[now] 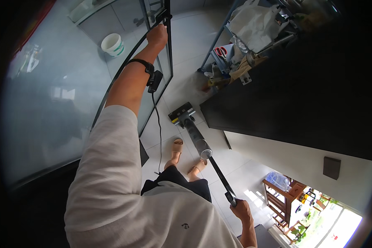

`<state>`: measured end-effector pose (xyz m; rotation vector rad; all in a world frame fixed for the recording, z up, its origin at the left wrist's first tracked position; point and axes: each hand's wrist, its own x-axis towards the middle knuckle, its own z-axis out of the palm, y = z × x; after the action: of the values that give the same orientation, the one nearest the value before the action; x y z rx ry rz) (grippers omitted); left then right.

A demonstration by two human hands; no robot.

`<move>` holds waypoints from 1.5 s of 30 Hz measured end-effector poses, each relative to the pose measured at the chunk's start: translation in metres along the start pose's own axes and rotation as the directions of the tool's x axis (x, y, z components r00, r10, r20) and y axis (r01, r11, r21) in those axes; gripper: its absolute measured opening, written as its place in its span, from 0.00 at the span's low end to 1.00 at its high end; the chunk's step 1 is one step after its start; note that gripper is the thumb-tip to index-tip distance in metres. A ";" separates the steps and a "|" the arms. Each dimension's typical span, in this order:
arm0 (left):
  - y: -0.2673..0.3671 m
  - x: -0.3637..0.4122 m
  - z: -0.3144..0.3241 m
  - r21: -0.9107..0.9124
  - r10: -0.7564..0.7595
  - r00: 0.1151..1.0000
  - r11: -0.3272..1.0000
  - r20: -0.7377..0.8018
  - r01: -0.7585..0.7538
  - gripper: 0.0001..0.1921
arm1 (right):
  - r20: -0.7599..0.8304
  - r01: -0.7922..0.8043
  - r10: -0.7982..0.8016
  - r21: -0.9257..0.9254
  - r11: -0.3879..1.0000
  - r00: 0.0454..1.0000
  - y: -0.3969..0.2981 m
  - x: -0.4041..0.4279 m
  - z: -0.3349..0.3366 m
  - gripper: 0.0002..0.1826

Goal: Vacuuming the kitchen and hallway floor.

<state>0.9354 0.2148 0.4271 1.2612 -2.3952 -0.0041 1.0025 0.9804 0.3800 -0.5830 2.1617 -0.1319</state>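
Observation:
My left hand (pixel 157 36) reaches up to the black-framed glass door (pixel 156 73) and grips its edge beside the black handle (pixel 163 16). A black band (pixel 144 65) with a small box is strapped around that wrist, and a dark cable (pixel 160 130) hangs down from it. Low on the right, my right hand (pixel 243 208) is closed around the grip of a stick floor cleaner (pixel 220 173). Its clear cylindrical tank (pixel 204 151) sits along the lower stick. The wide cleaner head (pixel 182 114) rests on the tiled floor ahead of my sandalled feet (pixel 177 148).
A white bucket (pixel 112 45) stands behind the glass. Beyond a dark cabinet (pixel 285 105), a metal rack (pixel 218 35) holds plastic bags and red-handled scissors (pixel 220 52). A wooden stand (pixel 282 198) carries a large clear bottle (pixel 278 180) at the lower right, near a bright window.

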 end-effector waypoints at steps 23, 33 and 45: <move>0.118 -0.133 -0.021 -0.020 0.077 0.997 0.997 -0.014 -0.077 0.15 | -0.151 -0.029 0.036 0.046 0.999 0.988 0.201 -0.063 0.048 0.12; 0.169 -0.228 -0.049 -0.103 0.202 0.979 0.974 -0.027 -0.204 0.13 | -0.190 -0.036 0.046 0.052 0.998 0.981 0.243 -0.119 0.054 0.11; 0.214 -0.298 -0.068 -0.256 0.385 0.923 0.892 -0.004 -0.373 0.13 | -0.150 -0.073 0.081 0.060 0.996 0.985 0.223 -0.133 0.056 0.10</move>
<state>0.9396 0.5876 0.4203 0.6718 -2.5458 -0.2173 1.0342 1.2437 0.3763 -0.4702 2.3174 -0.1978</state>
